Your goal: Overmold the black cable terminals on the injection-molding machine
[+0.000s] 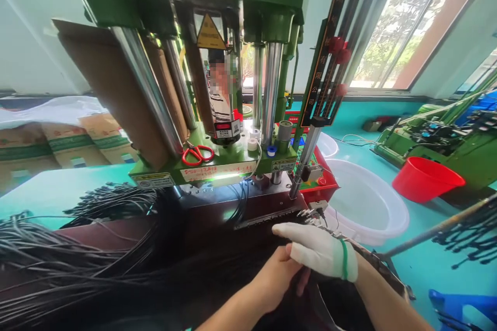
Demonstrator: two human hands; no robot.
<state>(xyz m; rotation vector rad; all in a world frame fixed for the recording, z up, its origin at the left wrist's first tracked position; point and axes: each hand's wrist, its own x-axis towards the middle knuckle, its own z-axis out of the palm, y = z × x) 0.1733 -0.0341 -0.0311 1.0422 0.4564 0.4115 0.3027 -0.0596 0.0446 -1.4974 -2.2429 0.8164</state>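
My left hand (272, 282), bare, reaches in from the bottom centre and meets the fingers of my right hand (320, 252). Its fingers are closed and partly hidden; what they grip cannot be made out. A white glove with a green cuff band covers my right hand, whose fingers stretch to the left with nothing visible in them. Both hands are above the dark front of a green press (155, 170). Beyond them, thin black cables (240, 204) hang over the press bed. Red-handled scissors (197, 155) rest on the press plate.
Bundles of black cables (97, 264) spread over the left side. A blue-and-white roll (271, 151) sits on the plate. A red control box (320, 183), a white tub (365, 201) and a red bucket (427, 178) are to the right. More cables hang at the right edge (471, 238).
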